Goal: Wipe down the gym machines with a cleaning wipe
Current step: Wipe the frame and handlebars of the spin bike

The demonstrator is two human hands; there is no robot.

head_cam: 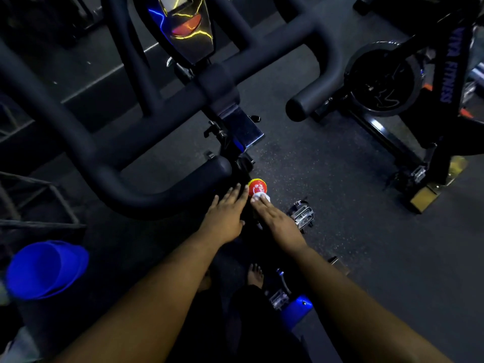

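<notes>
I look down over a black spin bike with thick padded handlebars [146, 184] and a lit console [183, 24]. On its frame sits a red and yellow knob [257, 186]. My right hand [277, 218] presses a small white wipe [260, 197] against the near side of that knob with straight fingers. My left hand [226, 213] lies flat with straight fingers on the dark frame just left of the knob, below the handlebar's end.
A second spin bike [387, 82] stands at the right on the dark speckled floor [327, 163]. A metal pedal [302, 216] sticks out right of my right hand. A blue cup-shaped object [44, 268] sits at the lower left. A metal rack [39, 203] is at far left.
</notes>
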